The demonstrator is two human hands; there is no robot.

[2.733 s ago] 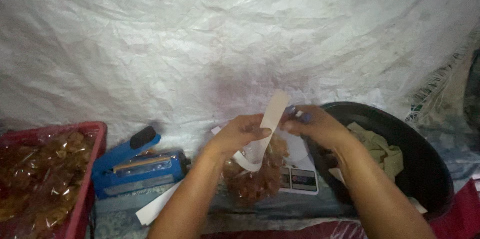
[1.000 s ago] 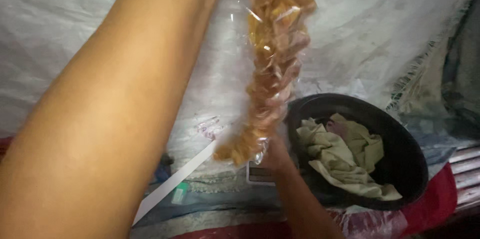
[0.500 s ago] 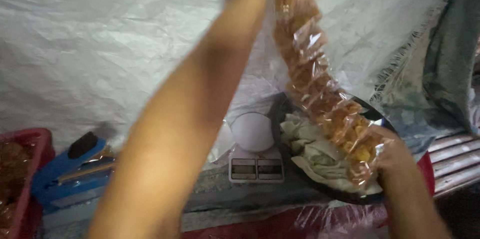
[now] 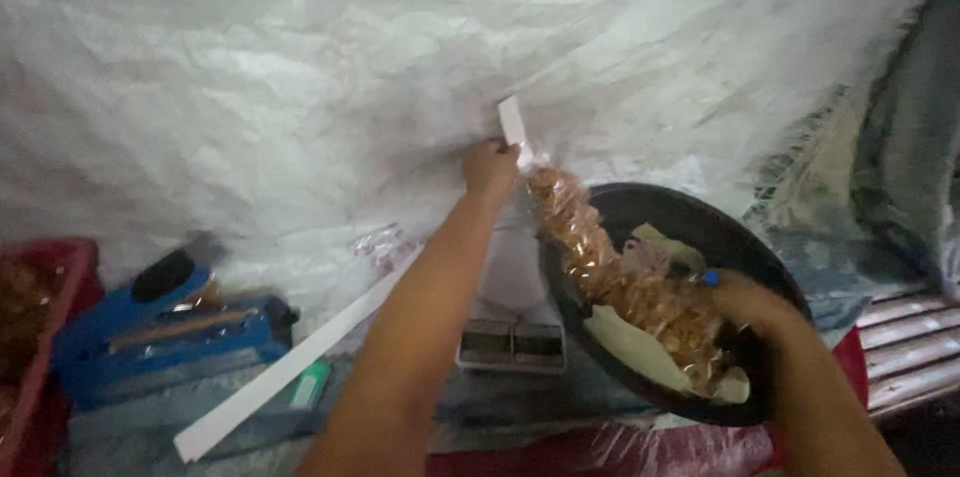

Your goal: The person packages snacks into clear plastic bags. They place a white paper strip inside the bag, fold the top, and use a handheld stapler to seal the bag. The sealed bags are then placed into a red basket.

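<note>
Snack bag [image 4: 620,277] stretched between left hand [image 4: 490,165] and right hand [image 4: 755,307] over black basin [image 4: 700,227].

Long clear snack bag [image 4: 620,282] slanting over black basin [image 4: 760,247]

from my remote view, the long clear plastic bag of brown snack pieces [image 4: 620,277] runs slantwise over the round black basin [image 4: 690,227] at right. my left hand [image 4: 490,165] grips its upper end, behind the basin; my right hand [image 4: 750,305] holds its lower end, inside the basin, above the pale crumpled cloth [image 4: 640,347] lying in it. left of the basin, partly under my left forearm, sits the small flat kitchen scale [image 4: 512,342]. a long white strip [image 4: 290,372] lies slantwise left of the scale. further left stands the blue heat sealer [image 4: 165,332], and the red crate [image 4: 40,337] lies at the far left edge. a white woven plastic sheet [image 4: 300,87] rises behind everything.
</note>
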